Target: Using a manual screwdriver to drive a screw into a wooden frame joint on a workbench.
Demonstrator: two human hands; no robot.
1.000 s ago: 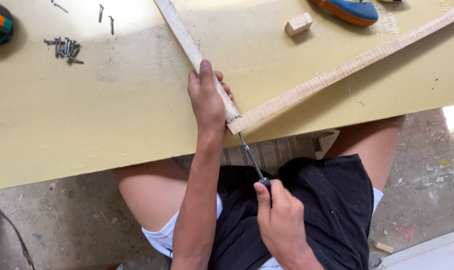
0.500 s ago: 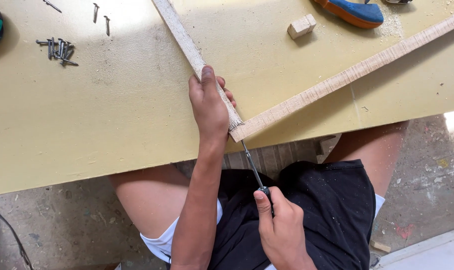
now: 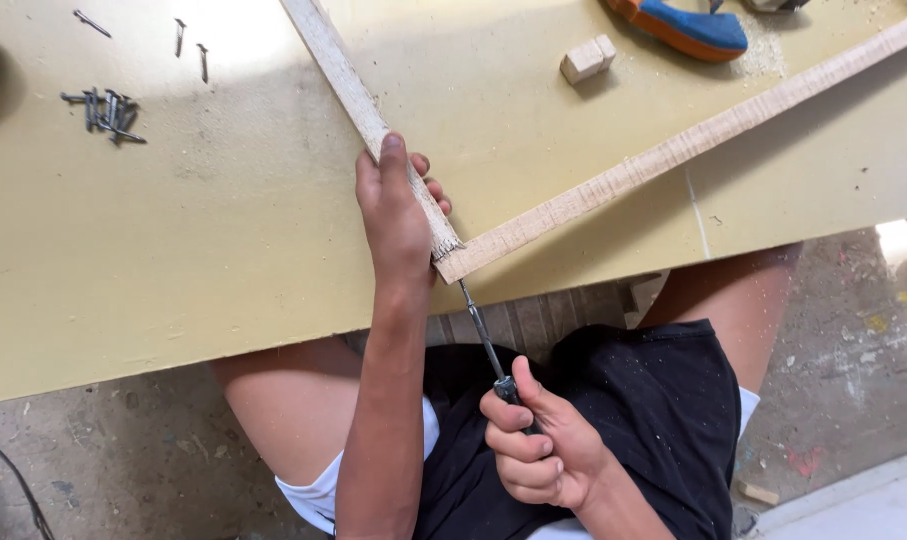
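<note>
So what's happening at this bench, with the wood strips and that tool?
A person is joining two thin wooden strips at a corner on a yellow board. The left hand presses down on one wooden strip right where it meets the other strip. The right hand grips a screwdriver whose tip is set against the corner joint. Loose screws lie on the board.

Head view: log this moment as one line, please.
left hand presses wood strip at corner joint | right hand grips screwdriver, tip at joint | second strip on board | screws far left
</note>
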